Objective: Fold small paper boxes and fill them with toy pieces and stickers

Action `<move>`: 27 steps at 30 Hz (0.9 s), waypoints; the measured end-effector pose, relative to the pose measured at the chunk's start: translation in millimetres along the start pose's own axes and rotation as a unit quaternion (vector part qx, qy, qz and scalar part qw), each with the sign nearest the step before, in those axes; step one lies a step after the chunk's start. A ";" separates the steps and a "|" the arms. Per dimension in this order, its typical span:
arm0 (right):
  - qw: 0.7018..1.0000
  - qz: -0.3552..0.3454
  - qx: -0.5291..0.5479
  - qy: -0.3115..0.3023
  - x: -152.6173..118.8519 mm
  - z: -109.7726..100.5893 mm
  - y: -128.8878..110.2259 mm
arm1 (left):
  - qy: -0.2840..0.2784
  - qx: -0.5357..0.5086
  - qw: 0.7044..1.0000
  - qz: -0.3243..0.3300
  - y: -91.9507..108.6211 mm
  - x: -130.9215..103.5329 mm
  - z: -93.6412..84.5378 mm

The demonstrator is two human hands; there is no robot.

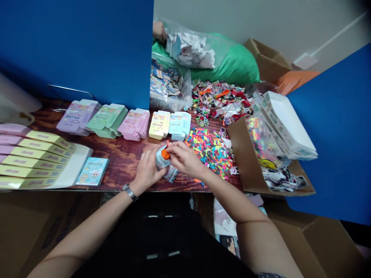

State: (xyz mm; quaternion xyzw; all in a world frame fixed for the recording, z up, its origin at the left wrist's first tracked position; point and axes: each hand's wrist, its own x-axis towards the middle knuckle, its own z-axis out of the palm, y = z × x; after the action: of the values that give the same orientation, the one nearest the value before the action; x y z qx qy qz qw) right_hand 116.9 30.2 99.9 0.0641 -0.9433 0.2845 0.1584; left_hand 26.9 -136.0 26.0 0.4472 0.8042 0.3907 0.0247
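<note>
My left hand [146, 168] is wrapped round a small light blue printed carton [160, 157], its open end tilted up over the table. At that opening, the fingers of my right hand [184, 156] are closed on a small orange piece [165, 154] whose exact kind I cannot make out. Below my hands lies a small printed packet [171, 174], partly covered. Just right of my right hand spreads a pile of small multicoloured pieces [210, 148] that look like balloons. A closed light blue carton [92, 172] lies to the left.
Flattened purple [77, 116], green [107, 119], pink [134, 122], yellow [159, 124] and blue cartons [179, 125] line the back. A tray [74, 164] of filled-out cartons stands left. Trinkets [222, 100] and a cardboard box [240, 154] are right. Another person's hand [159, 31] touches a bag.
</note>
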 end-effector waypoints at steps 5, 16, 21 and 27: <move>0.992 -0.003 -0.123 -0.003 -9.1 5.5 -8.0 | 0.013 -0.037 0.999 -0.003 0.6 -0.2 -3.1; 0.995 -0.007 -0.091 0.046 -14.8 -8.2 -5.6 | 0.024 -0.042 0.999 -0.008 1.1 -6.6 -7.4; 0.994 -0.045 -0.096 0.012 -20.6 1.8 -5.4 | 0.033 -0.077 0.996 0.032 4.0 -4.8 -8.9; 0.998 -0.013 -0.056 0.028 -19.5 -3.5 -1.9 | 0.031 -0.061 0.997 0.031 2.5 -6.0 -8.9</move>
State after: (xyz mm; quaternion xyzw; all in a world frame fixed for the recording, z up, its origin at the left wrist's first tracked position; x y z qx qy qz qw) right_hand 136.5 31.2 97.1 0.0598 -0.9520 0.2310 0.1917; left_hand 28.8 -145.0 31.9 0.4576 0.7647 0.4534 0.0147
